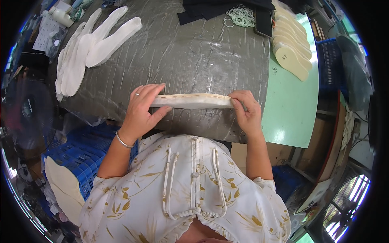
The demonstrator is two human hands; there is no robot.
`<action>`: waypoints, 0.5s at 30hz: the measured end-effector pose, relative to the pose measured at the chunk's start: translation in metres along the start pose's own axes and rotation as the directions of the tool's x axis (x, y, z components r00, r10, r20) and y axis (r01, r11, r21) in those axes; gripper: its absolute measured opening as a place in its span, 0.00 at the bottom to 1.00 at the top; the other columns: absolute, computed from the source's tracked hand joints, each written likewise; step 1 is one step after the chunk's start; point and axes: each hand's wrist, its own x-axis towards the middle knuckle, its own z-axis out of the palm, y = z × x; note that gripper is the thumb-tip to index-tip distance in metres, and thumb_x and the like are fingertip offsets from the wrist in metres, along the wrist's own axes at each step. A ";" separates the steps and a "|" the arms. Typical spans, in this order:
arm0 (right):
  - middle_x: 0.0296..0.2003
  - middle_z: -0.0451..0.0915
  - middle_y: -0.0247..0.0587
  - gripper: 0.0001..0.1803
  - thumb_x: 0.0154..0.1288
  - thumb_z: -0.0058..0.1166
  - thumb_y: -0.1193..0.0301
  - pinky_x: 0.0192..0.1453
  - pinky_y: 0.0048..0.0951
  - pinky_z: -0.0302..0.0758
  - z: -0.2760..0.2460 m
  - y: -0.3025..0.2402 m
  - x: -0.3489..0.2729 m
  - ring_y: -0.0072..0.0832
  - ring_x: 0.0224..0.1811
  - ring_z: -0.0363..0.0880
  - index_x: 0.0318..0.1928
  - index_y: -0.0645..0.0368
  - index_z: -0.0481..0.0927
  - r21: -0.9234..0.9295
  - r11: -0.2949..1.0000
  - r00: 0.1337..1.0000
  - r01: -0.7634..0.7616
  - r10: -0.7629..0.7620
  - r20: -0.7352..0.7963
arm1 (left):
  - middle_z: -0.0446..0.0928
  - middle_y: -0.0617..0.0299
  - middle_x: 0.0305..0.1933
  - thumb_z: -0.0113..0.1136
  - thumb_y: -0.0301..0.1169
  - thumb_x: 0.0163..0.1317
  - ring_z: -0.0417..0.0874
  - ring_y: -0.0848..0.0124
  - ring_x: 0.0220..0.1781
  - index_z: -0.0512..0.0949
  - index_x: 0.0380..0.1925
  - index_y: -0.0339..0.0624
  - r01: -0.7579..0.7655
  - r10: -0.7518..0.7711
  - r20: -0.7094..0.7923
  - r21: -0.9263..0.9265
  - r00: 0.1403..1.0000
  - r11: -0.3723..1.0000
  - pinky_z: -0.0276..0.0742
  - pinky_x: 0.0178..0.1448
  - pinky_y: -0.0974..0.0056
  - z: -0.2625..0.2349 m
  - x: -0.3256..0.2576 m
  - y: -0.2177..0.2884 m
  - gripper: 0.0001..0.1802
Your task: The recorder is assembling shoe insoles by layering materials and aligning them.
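A long white insole point(193, 101) is held on edge over the near part of the table, its cream seamed rim facing up. My left hand point(142, 107) has its left end, with the fingers behind and the thumb stretched out along the front. At the other end, my right hand point(246, 108) pinches the tip between thumb and fingers. To the far left lie several more white insoles point(111, 43), overlapping in a fan. At the far right, several cream foot-shaped insoles point(289, 65) lie in a staggered row.
Grey plastic film covers the table point(182, 60). A green board point(289, 117) borders it on the right. Rubber bands point(242, 17), a phone point(263, 23) and dark cloth point(219, 9) lie at the back. Blue crates point(77, 148) stand below left, near a fan point(28, 106).
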 end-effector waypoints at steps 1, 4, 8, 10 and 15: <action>0.38 0.83 0.42 0.06 0.63 0.59 0.81 0.47 0.32 0.76 -0.002 0.002 -0.001 0.37 0.41 0.80 0.41 0.62 0.83 0.010 1.000 1.000 -0.005 0.005 -0.006 | 0.77 0.52 0.59 0.68 0.38 0.60 0.76 0.54 0.62 0.76 0.59 0.38 0.006 -0.006 -0.008 0.005 1.000 1.000 0.62 0.71 0.51 -0.001 -0.004 -0.007 0.28; 0.38 0.83 0.42 0.06 0.64 0.58 0.80 0.47 0.31 0.76 -0.004 0.006 -0.002 0.36 0.41 0.80 0.41 0.62 0.83 0.021 1.000 1.000 -0.022 0.022 0.003 | 0.78 0.52 0.58 0.67 0.35 0.61 0.76 0.54 0.62 0.77 0.57 0.39 0.018 -0.018 -0.008 -0.016 1.000 1.000 0.62 0.71 0.52 0.000 -0.006 -0.018 0.25; 0.39 0.83 0.43 0.06 0.65 0.57 0.81 0.47 0.30 0.75 -0.002 0.009 -0.006 0.35 0.41 0.80 0.41 0.63 0.82 0.043 0.998 0.999 -0.039 0.039 0.001 | 0.80 0.55 0.54 0.67 0.32 0.60 0.77 0.57 0.61 0.81 0.53 0.40 -0.027 0.028 0.006 -0.083 1.000 0.996 0.61 0.71 0.50 0.006 -0.004 -0.021 0.20; 0.39 0.83 0.43 0.06 0.65 0.57 0.81 0.47 0.30 0.75 -0.002 0.007 -0.008 0.34 0.41 0.80 0.41 0.64 0.82 0.047 0.998 0.999 -0.050 0.050 0.005 | 0.81 0.56 0.52 0.67 0.32 0.60 0.77 0.58 0.60 0.81 0.52 0.40 -0.055 0.056 -0.001 -0.080 0.998 0.995 0.61 0.72 0.50 0.009 -0.003 -0.021 0.20; 0.39 0.83 0.43 0.07 0.64 0.57 0.82 0.47 0.29 0.75 -0.004 0.004 -0.012 0.34 0.42 0.80 0.42 0.62 0.82 0.025 0.998 0.998 -0.064 0.063 0.020 | 0.81 0.64 0.42 0.71 0.30 0.57 0.81 0.65 0.52 0.86 0.46 0.46 -0.128 0.121 -0.072 -0.093 0.990 0.987 0.63 0.72 0.48 0.020 0.005 -0.013 0.15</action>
